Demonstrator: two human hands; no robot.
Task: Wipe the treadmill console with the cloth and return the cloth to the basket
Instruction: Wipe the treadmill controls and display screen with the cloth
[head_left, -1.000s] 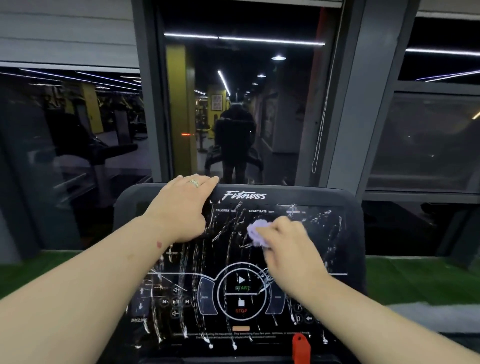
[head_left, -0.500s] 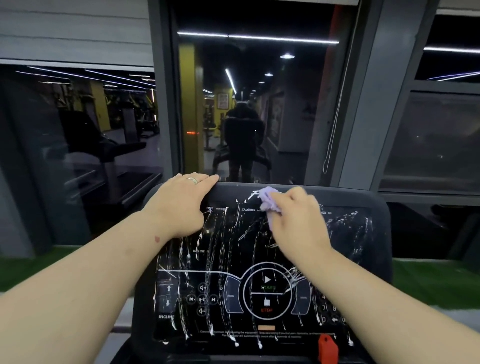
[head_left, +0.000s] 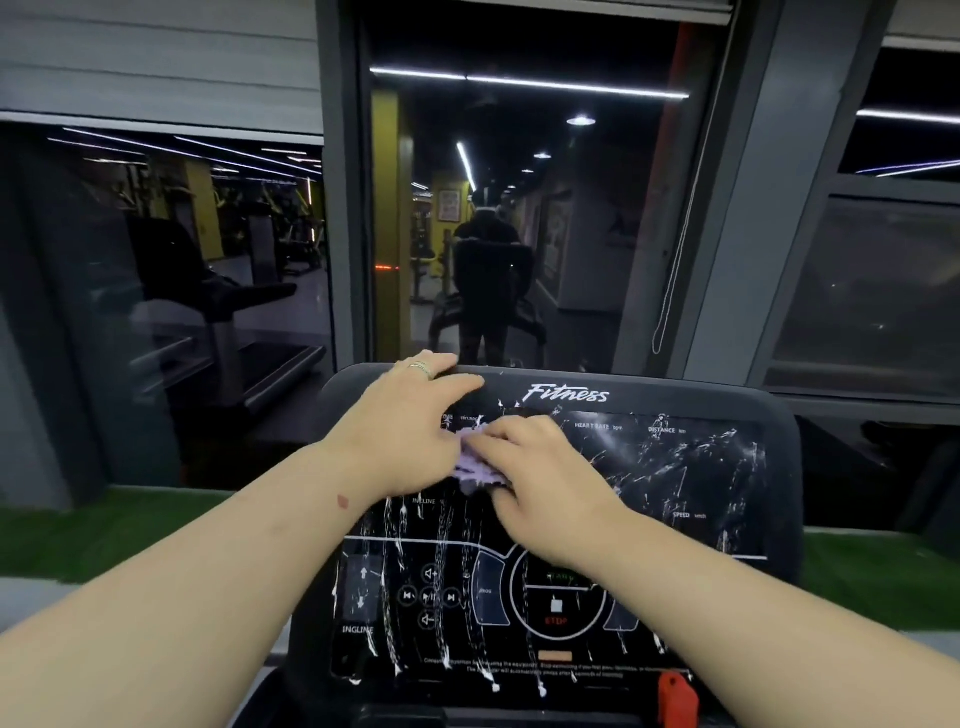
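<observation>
Head view: right hand (head_left: 540, 483) fingers curled on purple cloth (head_left: 474, 464) against streaked console (head_left: 675, 467); left hand (head_left: 402, 434) (ring on) fingers straight, touching console top.

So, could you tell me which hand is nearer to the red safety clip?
Right. The right hand is up-left of the red safety clip; the left hand lies farther left.

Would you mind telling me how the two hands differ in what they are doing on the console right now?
The right hand presses the purple cloth against the console; the left hand holds nothing and rests by its top edge. The left hand wears a ring; the right shows none. Both lie on the console, side by side.
</observation>
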